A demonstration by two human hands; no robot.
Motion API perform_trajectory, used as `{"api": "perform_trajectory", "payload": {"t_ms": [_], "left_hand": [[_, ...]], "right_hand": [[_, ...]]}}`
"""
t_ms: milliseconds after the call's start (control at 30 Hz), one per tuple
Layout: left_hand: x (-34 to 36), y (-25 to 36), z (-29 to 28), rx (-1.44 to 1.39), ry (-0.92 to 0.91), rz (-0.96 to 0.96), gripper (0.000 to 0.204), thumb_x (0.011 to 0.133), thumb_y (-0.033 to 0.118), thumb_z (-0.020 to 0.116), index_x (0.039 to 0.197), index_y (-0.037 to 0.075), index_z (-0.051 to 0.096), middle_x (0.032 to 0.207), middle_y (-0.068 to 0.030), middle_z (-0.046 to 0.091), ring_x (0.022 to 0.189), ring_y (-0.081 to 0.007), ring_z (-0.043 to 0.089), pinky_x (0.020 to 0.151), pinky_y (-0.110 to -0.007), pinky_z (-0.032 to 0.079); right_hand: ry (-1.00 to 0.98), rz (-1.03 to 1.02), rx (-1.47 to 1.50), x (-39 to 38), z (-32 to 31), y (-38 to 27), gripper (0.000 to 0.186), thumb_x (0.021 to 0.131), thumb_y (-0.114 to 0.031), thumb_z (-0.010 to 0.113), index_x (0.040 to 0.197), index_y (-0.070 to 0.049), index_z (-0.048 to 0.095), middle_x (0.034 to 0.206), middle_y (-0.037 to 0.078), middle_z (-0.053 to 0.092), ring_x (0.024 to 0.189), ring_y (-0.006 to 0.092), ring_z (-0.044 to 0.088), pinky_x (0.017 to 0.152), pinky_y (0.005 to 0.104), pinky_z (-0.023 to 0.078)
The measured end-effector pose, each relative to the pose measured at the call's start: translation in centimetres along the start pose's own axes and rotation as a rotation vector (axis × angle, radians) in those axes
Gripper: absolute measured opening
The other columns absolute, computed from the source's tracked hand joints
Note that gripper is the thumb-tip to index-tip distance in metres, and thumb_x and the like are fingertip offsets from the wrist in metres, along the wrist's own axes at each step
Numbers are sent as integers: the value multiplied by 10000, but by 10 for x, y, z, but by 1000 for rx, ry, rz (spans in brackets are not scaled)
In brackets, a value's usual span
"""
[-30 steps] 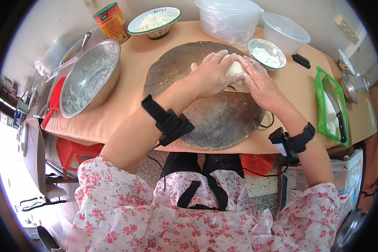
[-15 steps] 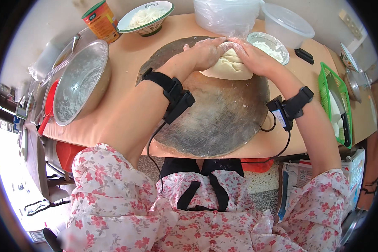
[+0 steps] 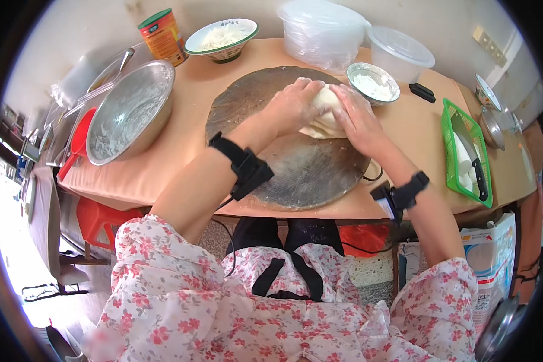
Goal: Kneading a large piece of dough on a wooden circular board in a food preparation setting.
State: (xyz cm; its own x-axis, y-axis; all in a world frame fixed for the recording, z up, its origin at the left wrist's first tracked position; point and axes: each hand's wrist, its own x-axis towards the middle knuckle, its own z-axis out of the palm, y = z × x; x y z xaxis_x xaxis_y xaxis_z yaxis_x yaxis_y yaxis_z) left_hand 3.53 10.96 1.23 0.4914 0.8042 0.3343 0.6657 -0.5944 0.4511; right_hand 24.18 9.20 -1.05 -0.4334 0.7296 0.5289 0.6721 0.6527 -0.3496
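A pale lump of dough [image 3: 324, 123] sits toward the far right of a round, dark, worn board [image 3: 301, 175]. My left hand [image 3: 295, 105] presses against the dough's left side, its fingers bent over the top. On the right side my right hand [image 3: 357, 114] lies along the dough, fingers pointing away from me. Both hands are closed round the lump, and its far side is partly hidden by them. Just beyond my right hand stands a bowl of white powder [image 3: 373, 85]. Each forearm wears a black strap with a small device.
At left are a large metal bowl [image 3: 133, 114] dusted white, a red ladle [image 3: 78, 142] and an orange can [image 3: 164, 39]. A bowl of white shreds [image 3: 222, 37] and plastic tubs [image 3: 320, 36] line the back. A green basket [image 3: 464, 151] with a knife [image 3: 479, 180] is at right.
The dough has been reshaped between my hands, and both palms now sit more on its sides. My view has shifted slightly, so the table's things appear moved.
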Motion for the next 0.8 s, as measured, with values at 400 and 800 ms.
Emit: {"api": "perform_trajectory", "payload": {"t_ms": [400, 800], "left_hand": [[-95, 60, -12, 163, 281, 298, 787, 684, 329, 794, 1354, 71, 472, 1206, -158, 532, 1087, -361, 516, 935, -461, 407], [-94, 51, 12, 218, 133, 185, 1037, 631, 394, 818, 1465, 61, 300, 1375, -159, 440, 1255, -376, 435, 1026, -519, 353]], "right_hand": [[51, -62, -216, -75, -53, -84, 580, 837, -226, 679, 1369, -115, 478, 1427, 182, 395, 1282, 371, 422, 1036, 485, 362], [-121, -113, -114, -62, -26, -77, 708, 870, -387, 639, 1412, -24, 364, 1380, 263, 392, 1251, 465, 408, 1029, 530, 362]]}}
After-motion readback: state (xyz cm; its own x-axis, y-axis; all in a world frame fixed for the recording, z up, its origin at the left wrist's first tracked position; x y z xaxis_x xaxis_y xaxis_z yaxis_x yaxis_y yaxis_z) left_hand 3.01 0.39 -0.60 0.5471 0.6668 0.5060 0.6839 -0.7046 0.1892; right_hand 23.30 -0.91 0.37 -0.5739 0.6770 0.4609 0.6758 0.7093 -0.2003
